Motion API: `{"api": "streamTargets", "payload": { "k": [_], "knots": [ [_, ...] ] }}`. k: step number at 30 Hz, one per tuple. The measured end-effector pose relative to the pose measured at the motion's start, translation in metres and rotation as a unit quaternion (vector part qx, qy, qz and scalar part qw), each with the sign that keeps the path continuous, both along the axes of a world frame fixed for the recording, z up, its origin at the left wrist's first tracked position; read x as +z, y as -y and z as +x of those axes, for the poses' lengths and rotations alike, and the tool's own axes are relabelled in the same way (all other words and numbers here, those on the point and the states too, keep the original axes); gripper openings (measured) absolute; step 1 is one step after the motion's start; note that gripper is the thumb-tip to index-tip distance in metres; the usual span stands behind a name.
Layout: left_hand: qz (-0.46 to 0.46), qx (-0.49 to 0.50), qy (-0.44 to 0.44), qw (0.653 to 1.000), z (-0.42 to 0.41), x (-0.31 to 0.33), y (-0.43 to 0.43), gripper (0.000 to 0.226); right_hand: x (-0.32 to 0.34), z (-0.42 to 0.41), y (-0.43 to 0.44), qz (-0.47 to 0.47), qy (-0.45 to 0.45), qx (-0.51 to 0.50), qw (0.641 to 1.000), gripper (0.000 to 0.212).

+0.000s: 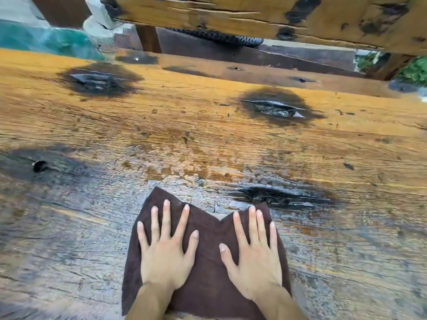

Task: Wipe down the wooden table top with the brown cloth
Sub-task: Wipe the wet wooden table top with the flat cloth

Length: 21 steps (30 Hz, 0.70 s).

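A dark brown cloth (208, 262) lies flat on the wooden table top (208, 135), near the table's front edge at the bottom middle of the view. My left hand (165, 252) presses flat on the cloth's left half, fingers spread. On the right half, my right hand (254, 255) lies palm down the same way. Neither hand grips the cloth. The cloth's far edge forms two points with a notch between them. The wood around and beyond the cloth looks wet and shiny.
Several black knots and cracks mark the table, one (277, 197) just beyond the cloth on the right. A wooden bench back (254, 15) rises behind the far edge, with a tyre (219, 39) below it. Greenery (413, 70) shows at far right.
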<state>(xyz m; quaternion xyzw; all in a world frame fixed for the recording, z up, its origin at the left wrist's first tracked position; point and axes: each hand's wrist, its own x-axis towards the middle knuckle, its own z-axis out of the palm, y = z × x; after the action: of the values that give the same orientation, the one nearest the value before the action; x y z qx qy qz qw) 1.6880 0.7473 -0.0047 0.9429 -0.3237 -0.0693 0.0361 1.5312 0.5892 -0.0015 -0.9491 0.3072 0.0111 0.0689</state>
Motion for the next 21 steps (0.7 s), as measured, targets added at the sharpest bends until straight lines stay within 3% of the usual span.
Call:
{"api": "streamTargets", "payload": {
  "k": [21],
  "knots": [
    [-0.021,-0.038,-0.021,0.999,0.181,0.002,0.164,0.067,0.006,0.199,0.118,0.044,-0.021,-0.085,0.995,0.082]
  ]
}}
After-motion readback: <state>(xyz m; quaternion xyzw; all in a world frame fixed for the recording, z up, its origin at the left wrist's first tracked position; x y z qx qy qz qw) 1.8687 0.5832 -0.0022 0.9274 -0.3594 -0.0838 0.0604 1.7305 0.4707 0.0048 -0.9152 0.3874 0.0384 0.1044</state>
